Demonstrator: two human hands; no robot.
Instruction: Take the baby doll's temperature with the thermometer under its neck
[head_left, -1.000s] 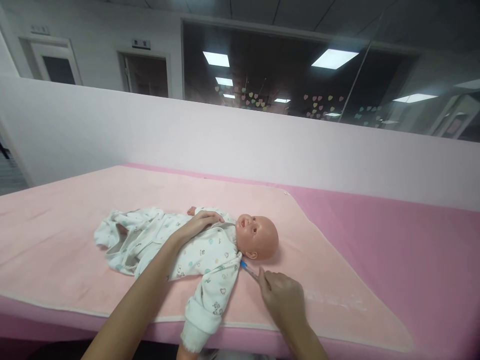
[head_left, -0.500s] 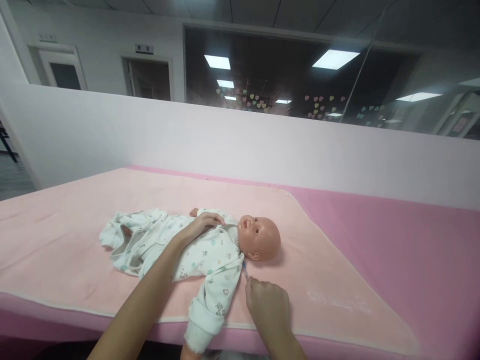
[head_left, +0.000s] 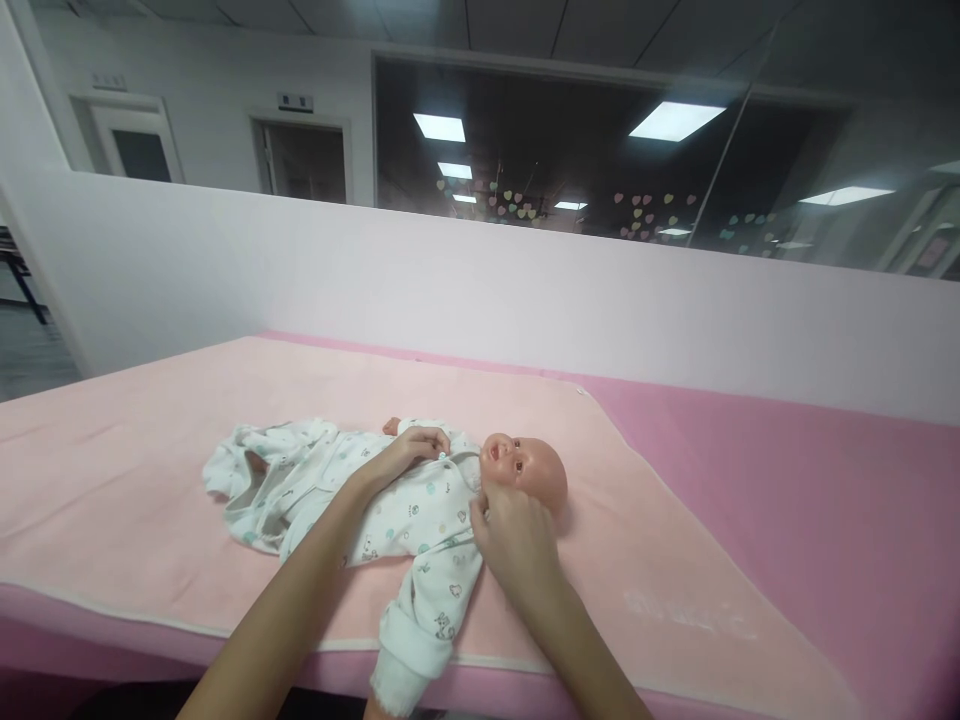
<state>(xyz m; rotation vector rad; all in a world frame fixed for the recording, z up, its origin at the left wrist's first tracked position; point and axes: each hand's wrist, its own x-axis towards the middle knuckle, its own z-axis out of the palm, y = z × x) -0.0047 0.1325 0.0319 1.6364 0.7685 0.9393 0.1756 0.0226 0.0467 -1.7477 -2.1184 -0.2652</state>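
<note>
Right hand swings up to the doll, curled, grip hidden; left hand, fingers half bent on its shirt, hold unclear: both now near its collar.

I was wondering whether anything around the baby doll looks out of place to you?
Yes, slightly: the near sleeve of the baby doll reaches past the front edge of the peach blanket, while the rest of the doll lies on it.
</note>
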